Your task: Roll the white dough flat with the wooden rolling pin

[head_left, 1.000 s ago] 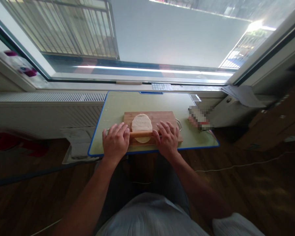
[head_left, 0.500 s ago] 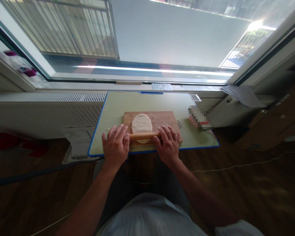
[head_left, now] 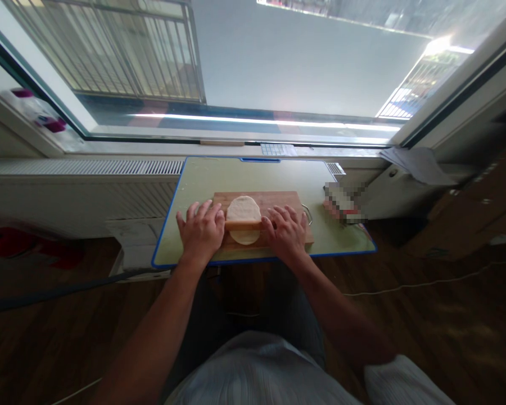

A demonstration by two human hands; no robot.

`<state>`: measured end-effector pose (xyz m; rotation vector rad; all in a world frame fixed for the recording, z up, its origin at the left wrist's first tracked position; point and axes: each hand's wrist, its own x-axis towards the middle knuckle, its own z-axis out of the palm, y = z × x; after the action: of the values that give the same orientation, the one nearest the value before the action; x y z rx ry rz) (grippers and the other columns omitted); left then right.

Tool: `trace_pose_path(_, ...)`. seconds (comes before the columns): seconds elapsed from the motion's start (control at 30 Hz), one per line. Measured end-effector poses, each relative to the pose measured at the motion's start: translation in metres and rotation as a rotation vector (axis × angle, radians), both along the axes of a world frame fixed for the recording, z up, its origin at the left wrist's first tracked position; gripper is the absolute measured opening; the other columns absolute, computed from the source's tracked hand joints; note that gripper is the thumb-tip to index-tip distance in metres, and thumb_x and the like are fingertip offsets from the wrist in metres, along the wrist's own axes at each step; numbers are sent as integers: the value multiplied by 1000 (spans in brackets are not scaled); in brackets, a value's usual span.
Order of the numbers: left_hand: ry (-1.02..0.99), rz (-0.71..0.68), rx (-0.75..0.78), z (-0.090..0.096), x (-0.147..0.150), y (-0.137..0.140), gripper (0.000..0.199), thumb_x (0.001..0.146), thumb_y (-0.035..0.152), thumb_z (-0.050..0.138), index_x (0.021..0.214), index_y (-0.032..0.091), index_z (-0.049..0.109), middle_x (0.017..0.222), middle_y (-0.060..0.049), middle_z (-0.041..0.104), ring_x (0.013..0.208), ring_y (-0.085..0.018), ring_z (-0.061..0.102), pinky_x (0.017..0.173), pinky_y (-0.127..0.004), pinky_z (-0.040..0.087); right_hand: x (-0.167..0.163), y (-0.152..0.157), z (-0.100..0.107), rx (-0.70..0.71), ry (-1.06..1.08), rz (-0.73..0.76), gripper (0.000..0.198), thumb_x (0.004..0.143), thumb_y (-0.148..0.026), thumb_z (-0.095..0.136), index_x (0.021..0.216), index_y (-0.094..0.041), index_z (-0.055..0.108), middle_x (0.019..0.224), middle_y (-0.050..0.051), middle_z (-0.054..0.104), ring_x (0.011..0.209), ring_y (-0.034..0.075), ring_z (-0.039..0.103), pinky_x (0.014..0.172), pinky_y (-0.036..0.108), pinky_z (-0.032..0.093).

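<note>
A wooden rolling pin (head_left: 243,225) lies across a flat, rounded sheet of dough (head_left: 243,208), pressing near its middle. My left hand (head_left: 201,232) is laid over the pin's left end, and my right hand (head_left: 287,232) covers the right end. Both palms hide the pin's ends, with fingers reaching forward over it. Under the dough is a wooden cutting board (head_left: 278,198) with a metal handle (head_left: 307,214) on its right side. It rests on a larger pale green board with a blue rim (head_left: 211,174).
A window (head_left: 303,67) and its sill (head_left: 168,147) stand just beyond, above a radiator (head_left: 88,167). On the green board's right is a blurred-out item (head_left: 344,201). A purple-capped bottle (head_left: 37,112) stands far left; papers (head_left: 417,163) lie at right.
Both hands have moved forward, away from me, rolling the pin from the dough's near edge up to about its middle. More of the near part of the dough now shows.
</note>
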<state>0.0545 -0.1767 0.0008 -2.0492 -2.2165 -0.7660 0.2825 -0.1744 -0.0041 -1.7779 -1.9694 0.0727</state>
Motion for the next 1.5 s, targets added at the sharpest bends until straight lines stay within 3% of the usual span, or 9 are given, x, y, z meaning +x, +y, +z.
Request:
trace_pose_path(0.5, -29, 15, -42, 10, 1, 34, 42, 106, 39, 42, 123, 30, 79, 146, -10, 72, 136, -37, 57, 124, -69, 25, -1, 35, 11, -52, -118, 24, 46, 113, -51, 42, 143, -29, 71, 154, 7, 68, 151, 36, 48, 128, 69, 23)
trace_pose_path(0.97, -16, 8, -131, 13, -3, 56, 43, 104, 39, 44, 126, 29, 80, 144, -11, 73, 130, -36, 61, 114, -60, 40, -3, 53, 14, -60, -110, 8, 50, 111, -51, 42, 147, -27, 69, 154, 8, 68, 147, 35, 51, 128, 64, 28)
trace_pose_path(1.1, 6, -11, -74, 10, -2, 45, 42, 106, 39, 43, 127, 29, 79, 145, -11, 72, 133, -36, 60, 119, -63, 36, -1, 42, 10, -42, -122, 18, 52, 112, -50, 42, 150, -25, 67, 156, 10, 66, 151, 37, 47, 129, 67, 26)
trace_pose_path(1.27, 32, -27, 10, 3, -1, 26, 43, 109, 43, 42, 132, 30, 75, 154, -11, 67, 145, -36, 52, 129, -71, 18, -1, 30, 6, -40, -117, -7, 51, 113, -53, 42, 151, -27, 66, 161, 9, 61, 157, 39, 40, 130, 73, 20)
trace_pose_path(1.5, 36, -37, 6, -2, -1, 6, 49, 111, 48, 36, 140, 31, 72, 157, -11, 64, 152, -35, 46, 132, -72, 10, -3, 6, -3, -24, -76, 0, 50, 112, -52, 48, 153, -27, 63, 168, 8, 54, 161, 37, 35, 132, 72, 17)
